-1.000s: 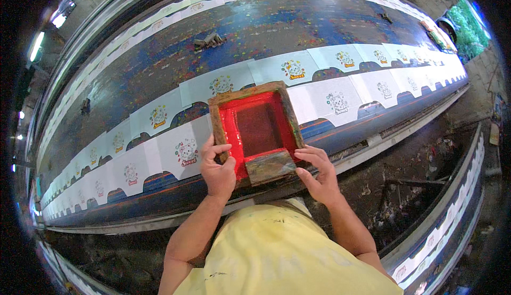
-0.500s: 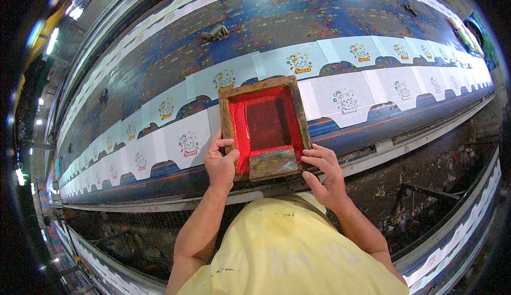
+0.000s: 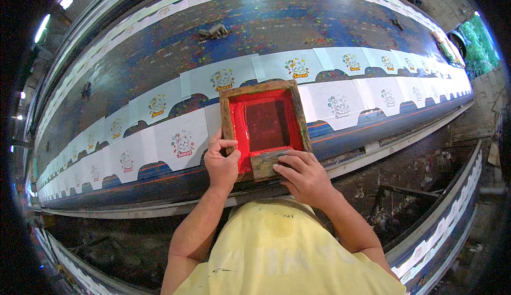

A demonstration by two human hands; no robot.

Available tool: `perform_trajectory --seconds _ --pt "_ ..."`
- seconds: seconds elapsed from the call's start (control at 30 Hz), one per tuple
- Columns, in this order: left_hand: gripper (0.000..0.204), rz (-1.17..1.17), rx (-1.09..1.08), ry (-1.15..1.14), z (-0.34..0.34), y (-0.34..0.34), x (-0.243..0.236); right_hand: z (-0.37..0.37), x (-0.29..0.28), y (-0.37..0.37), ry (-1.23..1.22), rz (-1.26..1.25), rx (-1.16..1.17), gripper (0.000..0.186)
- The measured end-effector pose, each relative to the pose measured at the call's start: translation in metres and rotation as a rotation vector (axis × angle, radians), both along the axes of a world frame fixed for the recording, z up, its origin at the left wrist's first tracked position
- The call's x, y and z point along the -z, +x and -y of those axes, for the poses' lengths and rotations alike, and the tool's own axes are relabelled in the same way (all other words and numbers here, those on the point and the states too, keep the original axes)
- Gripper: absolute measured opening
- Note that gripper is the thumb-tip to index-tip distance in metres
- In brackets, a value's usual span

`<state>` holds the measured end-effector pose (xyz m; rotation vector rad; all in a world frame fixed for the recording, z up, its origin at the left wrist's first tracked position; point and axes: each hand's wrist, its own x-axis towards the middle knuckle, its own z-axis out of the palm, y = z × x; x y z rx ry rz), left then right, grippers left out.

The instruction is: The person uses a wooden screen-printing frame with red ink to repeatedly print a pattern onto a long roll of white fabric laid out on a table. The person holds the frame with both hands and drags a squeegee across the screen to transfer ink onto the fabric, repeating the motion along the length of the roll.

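Looking down, I see my left hand gripping the near left corner of the wooden printing frame, thumb hooked over its inner edge. My right hand lies spread, fingers flat on the wooden squeegee resting across the frame's near edge. The frame, its screen coated red, sits flat on the long blue desk, over one of the white printed cloth pieces lined up in a row along it.
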<state>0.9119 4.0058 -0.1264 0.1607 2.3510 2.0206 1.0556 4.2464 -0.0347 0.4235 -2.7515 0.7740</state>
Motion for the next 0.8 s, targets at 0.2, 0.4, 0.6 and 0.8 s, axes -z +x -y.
perform_trajectory --seconds 0.2,0.4,0.6,0.8 --pt "0.019 -0.09 -0.003 -0.111 -0.002 0.001 -0.003 0.003 -0.014 -0.025 0.086 0.056 -0.035 0.049" --pt "0.021 0.02 -0.026 -0.067 -0.005 0.003 -0.016 -0.019 -0.039 -0.061 0.138 0.309 -0.12 0.048" --pt "0.024 -0.077 -0.02 -0.136 -0.003 0.003 -0.007 -0.043 -0.029 -0.117 0.137 0.19 -0.164 0.048" --pt "0.028 0.083 -0.059 -0.04 -0.003 0.002 -0.013 -0.052 -0.005 -0.17 0.12 0.067 -0.136 0.051"
